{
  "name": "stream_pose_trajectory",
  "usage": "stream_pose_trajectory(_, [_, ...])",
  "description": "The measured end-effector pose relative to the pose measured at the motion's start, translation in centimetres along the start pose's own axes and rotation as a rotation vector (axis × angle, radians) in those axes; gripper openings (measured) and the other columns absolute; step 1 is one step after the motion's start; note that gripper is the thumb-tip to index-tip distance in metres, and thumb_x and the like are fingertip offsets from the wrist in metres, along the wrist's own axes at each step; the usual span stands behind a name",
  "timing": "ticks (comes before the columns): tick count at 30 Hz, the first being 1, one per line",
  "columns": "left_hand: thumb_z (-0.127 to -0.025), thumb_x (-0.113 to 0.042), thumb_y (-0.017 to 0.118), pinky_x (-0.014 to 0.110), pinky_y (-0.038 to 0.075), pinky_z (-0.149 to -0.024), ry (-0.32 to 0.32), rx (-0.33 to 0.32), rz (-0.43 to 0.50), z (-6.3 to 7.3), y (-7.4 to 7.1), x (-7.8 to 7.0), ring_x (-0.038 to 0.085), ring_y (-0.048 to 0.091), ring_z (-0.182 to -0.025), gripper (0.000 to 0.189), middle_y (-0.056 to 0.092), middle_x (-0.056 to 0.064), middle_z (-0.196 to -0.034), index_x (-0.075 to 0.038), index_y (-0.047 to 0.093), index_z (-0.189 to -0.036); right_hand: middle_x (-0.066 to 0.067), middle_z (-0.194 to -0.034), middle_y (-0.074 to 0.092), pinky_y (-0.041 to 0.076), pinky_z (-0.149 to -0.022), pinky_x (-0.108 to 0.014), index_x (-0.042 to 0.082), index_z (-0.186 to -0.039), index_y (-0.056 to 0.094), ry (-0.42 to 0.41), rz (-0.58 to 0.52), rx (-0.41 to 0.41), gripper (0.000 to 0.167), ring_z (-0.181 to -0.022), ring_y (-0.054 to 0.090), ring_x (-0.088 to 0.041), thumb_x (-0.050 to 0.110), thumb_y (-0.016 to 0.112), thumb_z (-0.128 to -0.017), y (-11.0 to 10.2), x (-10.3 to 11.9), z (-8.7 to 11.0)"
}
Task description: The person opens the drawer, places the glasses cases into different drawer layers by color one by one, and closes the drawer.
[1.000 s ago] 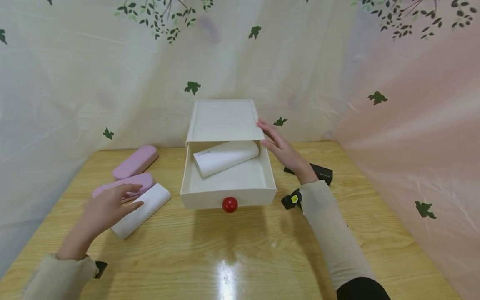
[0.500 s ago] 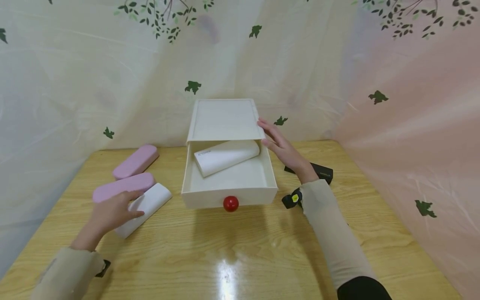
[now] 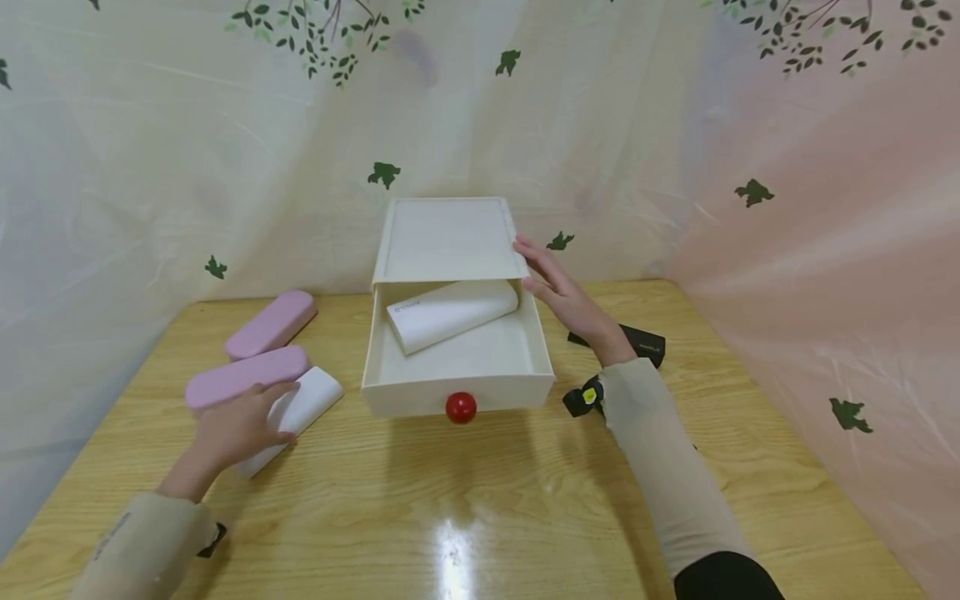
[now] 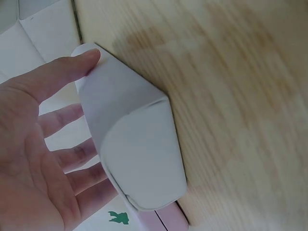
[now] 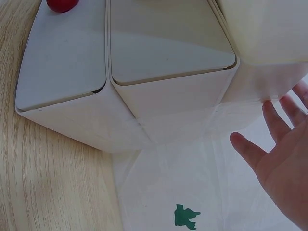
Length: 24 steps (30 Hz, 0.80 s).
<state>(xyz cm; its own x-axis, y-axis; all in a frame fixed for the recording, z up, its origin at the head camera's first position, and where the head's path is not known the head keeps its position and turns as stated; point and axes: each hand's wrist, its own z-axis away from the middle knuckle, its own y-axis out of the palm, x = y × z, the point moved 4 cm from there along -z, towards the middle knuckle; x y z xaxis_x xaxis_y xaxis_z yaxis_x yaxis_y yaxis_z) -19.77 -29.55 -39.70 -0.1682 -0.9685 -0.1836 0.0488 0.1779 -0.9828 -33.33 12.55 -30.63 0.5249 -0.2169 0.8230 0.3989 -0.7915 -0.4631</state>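
Note:
My left hand (image 3: 243, 429) lies over a white glasses case (image 3: 311, 396) on the table. In the left wrist view, thumb and fingers sit on either side of the white glasses case (image 4: 139, 159). My right hand (image 3: 570, 308) rests with extended fingers against the right side of a white drawer cabinet (image 3: 450, 237). Its top drawer (image 3: 457, 396), with a red knob (image 3: 461, 407), is pulled out. Another white glasses case (image 3: 453, 317) lies slantwise inside. The right wrist view has my right hand (image 5: 284, 159) beside the cabinet's lower drawers (image 5: 168, 43).
Two pink glasses cases (image 3: 270, 325) lie at the table's left, one next to the held white case. A black case (image 3: 645, 346) is on the right, partly behind my right forearm. Leaf-patterned sheeting (image 3: 465, 125) hangs behind the wooden table (image 3: 525, 500).
My left hand has come down and to the right onto the white case, its thumb and fingers closing about it. My right hand and the drawer have stayed put.

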Motion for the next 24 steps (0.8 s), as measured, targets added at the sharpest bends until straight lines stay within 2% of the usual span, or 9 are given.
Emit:
stream_pose_trajectory(9, [-0.07, -0.039, 0.083, 0.059, 0.048, -0.062, -0.006, 0.001, -0.008, -0.1, -0.1, -0.4, 0.047, 0.061, -0.1, 0.079, 0.057, 0.033, -0.123, -0.009, 0.051, -0.135, 0.005, -0.164, 0.009, 0.015, -0.12, -0.058, 0.017, -0.154, 0.024, -0.015, 0.004, -0.005, 0.054, -0.152, 0.006, -0.018, 0.027, 0.042, -0.104, 0.0, 0.1, 0.1])
stream_pose_trajectory(17, [-0.068, -0.037, 0.085, 0.05, 0.049, -0.057, 0.063, -0.056, -0.019, -0.1, -0.4, -0.8, 0.038, 0.063, -0.094, 0.075, 0.063, 0.027, -0.117, -0.008, 0.057, -0.131, 0.004, -0.164, 0.008, 0.016, -0.12, -0.058, 0.016, -0.154, 0.024, -0.016, 0.005, -0.005, 0.053, -0.152, 0.007, -0.02, 0.022, 0.04, -0.104, 0.1, 0.2, 0.0])
stream_pose_trajectory(21, [-0.068, -0.036, 0.085, 0.036, 0.043, -0.049, 0.062, -0.046, -0.017, -0.1, -0.9, -1.0, 0.025, 0.058, -0.073, 0.075, 0.064, 0.024, -0.106, -0.008, 0.056, -0.132, 0.003, -0.164, 0.009, 0.017, -0.119, -0.059, 0.016, -0.154, 0.024, -0.019, 0.006, -0.007, 0.053, -0.152, 0.008, -0.022, 0.022, 0.041, -0.104, 0.1, 0.2, 0.0])
stream_pose_trajectory(24, [-0.069, -0.034, 0.084, 0.031, 0.038, -0.047, 0.062, -0.048, -0.011, 0.0, -1.6, -1.3, 0.019, 0.049, -0.063, 0.074, 0.062, 0.021, -0.099, -0.008, 0.055, -0.132, 0.004, -0.164, 0.009, 0.017, -0.119, -0.059, 0.016, -0.154, 0.024, -0.018, 0.0, -0.007, 0.053, -0.152, 0.009, -0.023, 0.022, 0.041, -0.104, 0.1, 0.2, 0.0])
